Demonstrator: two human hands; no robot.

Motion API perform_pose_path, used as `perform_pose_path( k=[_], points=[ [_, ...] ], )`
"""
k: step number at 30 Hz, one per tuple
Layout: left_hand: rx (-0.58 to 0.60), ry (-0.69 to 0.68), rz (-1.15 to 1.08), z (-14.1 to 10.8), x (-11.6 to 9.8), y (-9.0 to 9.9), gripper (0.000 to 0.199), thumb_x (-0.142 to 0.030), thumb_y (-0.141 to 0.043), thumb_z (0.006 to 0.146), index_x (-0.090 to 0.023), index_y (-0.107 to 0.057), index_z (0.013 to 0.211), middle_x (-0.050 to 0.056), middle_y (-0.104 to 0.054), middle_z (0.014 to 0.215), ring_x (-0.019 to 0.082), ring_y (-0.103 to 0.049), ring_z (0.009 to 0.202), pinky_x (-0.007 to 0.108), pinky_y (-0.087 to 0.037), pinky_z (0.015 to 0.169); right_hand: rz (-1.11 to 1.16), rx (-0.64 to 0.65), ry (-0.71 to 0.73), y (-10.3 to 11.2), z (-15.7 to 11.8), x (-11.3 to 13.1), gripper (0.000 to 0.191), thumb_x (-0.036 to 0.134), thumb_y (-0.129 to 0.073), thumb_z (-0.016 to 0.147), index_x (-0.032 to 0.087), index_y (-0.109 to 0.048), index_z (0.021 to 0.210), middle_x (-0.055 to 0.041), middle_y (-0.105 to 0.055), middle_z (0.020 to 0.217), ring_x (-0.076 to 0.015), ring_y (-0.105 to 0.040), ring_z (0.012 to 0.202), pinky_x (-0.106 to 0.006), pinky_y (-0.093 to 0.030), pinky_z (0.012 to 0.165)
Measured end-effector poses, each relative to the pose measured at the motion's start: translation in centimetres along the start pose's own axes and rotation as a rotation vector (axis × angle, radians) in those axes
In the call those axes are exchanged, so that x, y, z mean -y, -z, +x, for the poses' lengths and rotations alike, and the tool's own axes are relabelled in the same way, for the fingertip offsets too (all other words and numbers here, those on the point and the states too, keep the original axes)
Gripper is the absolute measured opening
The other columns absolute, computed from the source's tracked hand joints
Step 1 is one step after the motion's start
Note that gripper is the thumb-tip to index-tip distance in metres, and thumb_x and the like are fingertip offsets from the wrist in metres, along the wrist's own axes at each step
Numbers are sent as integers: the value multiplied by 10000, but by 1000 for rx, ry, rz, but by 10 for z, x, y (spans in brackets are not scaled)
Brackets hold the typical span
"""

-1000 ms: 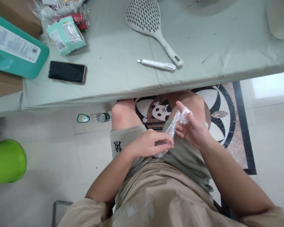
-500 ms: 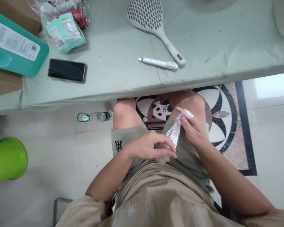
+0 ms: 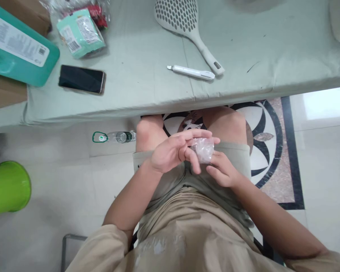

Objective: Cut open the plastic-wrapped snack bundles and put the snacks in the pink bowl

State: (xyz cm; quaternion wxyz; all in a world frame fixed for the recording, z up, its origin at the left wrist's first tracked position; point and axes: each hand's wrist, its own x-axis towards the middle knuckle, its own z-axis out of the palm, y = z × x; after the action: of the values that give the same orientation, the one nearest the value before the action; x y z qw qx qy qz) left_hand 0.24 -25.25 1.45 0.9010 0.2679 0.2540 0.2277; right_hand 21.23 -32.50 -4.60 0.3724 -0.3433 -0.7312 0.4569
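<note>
A small crumpled wad of clear plastic film (image 3: 204, 149) is between my two hands, above my lap. My left hand (image 3: 177, 151) has its long fingers stretched along the top and back of the wad, with other digits curled below. Fingertips of my right hand (image 3: 223, 169) meet the wad's lower right side, and its thumb stands a little apart. The wad partly hides the fingers of both hands, so exactly how each grips it is hard to see.
On the cloth-covered table (image 3: 130, 83) lie a white utility knife (image 3: 191, 72), a slotted skimmer (image 3: 200, 43), a phone (image 3: 82, 79), a teal snack packet (image 3: 81, 34) and a teal jug (image 3: 22, 49). A plastic bottle (image 3: 121, 136) and green bin (image 3: 10, 189) are on the floor.
The long twisted strip of film is now a compact wad. My left hand has moved up and stretched its fingers; my right hand has come lower and inward.
</note>
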Motion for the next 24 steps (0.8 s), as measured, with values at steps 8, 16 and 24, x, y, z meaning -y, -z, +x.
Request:
perform_pose_path(
  k=[8,16,24],
  points=[
    [-108,319,206,13,-1,12,732,-485,-640,856,-71,-530,1450,342,-506,1542,-17,-405,421,219,-286,390,-80,81,-96,-6,-1,11,273,240,-448,1045,204,-717,1076,-59,-756,916,-199,-697,824,-303,-526,757],
    [-31,268,447,12,16,18,802,-472,-684,908,-304,-357,1621,140,-686,1382,26,-476,557,187,-291,457,-25,-7,-274,-3,0,16,352,255,-454,1027,195,-556,695,-1,-600,633,-127,-539,566,-259,-419,583],
    [-78,57,752,9,35,26,806,-182,-646,874,-307,-349,1613,119,-629,1395,161,-708,989,246,-509,729,106,-103,-589,2,2,14,379,331,-408,1028,157,-659,1254,49,-571,577,-136,-516,533,-275,-434,601]
  ],
)
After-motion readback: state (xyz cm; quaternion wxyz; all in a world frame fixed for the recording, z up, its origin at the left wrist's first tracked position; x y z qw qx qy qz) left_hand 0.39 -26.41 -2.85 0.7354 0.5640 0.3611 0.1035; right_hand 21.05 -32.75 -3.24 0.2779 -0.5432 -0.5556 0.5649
